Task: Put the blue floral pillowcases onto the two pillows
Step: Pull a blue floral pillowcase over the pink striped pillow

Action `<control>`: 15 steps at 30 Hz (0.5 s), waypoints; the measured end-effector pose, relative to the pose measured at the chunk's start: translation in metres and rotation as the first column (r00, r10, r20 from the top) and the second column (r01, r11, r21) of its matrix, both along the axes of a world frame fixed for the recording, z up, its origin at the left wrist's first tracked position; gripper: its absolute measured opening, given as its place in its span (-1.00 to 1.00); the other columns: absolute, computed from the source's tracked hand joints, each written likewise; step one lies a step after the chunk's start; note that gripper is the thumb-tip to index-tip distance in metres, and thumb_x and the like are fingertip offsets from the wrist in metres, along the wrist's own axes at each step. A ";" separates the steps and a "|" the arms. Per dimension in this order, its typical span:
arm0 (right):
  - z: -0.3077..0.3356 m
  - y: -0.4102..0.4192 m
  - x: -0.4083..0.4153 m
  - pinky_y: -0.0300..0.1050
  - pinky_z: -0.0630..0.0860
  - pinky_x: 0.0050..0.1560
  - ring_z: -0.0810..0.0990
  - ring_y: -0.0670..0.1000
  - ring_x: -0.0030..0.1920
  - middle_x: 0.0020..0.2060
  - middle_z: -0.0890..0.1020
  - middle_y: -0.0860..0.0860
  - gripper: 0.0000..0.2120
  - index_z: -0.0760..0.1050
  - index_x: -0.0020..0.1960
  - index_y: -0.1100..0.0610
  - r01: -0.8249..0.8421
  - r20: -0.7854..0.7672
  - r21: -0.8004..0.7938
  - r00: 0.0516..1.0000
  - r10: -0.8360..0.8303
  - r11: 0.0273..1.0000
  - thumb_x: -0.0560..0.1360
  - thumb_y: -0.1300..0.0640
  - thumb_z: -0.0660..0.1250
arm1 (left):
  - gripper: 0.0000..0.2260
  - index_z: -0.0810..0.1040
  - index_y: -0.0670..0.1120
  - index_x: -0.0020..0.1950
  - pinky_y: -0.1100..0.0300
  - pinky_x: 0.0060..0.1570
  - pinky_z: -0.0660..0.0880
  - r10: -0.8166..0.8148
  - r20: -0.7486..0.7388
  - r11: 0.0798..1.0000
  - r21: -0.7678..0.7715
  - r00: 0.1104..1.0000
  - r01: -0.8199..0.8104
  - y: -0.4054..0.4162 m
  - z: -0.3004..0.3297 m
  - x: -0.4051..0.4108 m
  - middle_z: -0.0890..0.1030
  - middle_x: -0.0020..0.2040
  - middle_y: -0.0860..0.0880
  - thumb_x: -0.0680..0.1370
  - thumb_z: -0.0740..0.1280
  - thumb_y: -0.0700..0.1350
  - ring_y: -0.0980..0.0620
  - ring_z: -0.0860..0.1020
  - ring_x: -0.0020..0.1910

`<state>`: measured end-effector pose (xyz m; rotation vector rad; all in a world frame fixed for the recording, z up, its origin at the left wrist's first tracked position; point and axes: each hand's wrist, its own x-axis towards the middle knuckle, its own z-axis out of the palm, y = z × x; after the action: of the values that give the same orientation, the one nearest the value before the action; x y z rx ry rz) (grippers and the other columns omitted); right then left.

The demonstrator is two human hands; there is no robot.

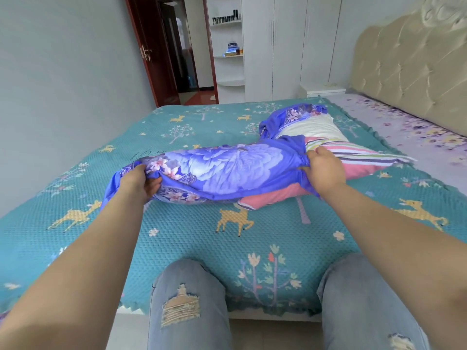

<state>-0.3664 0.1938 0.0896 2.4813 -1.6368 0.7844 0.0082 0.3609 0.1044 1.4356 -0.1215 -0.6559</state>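
Blue pillowcase point(222, 165) soft, light, bunches easily; half over striped pillow point(353, 157). Left hand point(141, 180) grips closed end, right hand point(323, 168) pinches opening hem; hold there.

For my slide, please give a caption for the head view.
Both hands, left and right, pull a blue floral pillowcase over a striped pillow.

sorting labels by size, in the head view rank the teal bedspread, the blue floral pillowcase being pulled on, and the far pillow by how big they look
1. teal bedspread, by far the largest.
2. blue floral pillowcase, held by the left hand and right hand.
3. far pillow, though it lies farther off and is partly covered, so ranks 2 and 3 are unsure.
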 end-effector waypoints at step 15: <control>0.134 -0.027 0.055 0.03 0.43 0.21 0.49 0.21 0.26 0.27 0.49 0.21 -0.67 0.45 0.28 0.22 0.148 -0.018 0.171 0.989 -0.147 0.974 0.54 0.20 0.21 | -0.64 0.45 -0.16 0.26 0.05 0.30 0.31 0.030 0.871 0.998 -0.054 0.490 0.034 -0.054 0.069 -0.025 0.50 0.18 -0.13 0.56 0.26 0.03 -0.07 0.45 0.19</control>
<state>-0.3115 0.1667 0.2236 2.4299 -1.9372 0.6442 -0.0171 0.3073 0.1732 1.5839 -0.9560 0.1677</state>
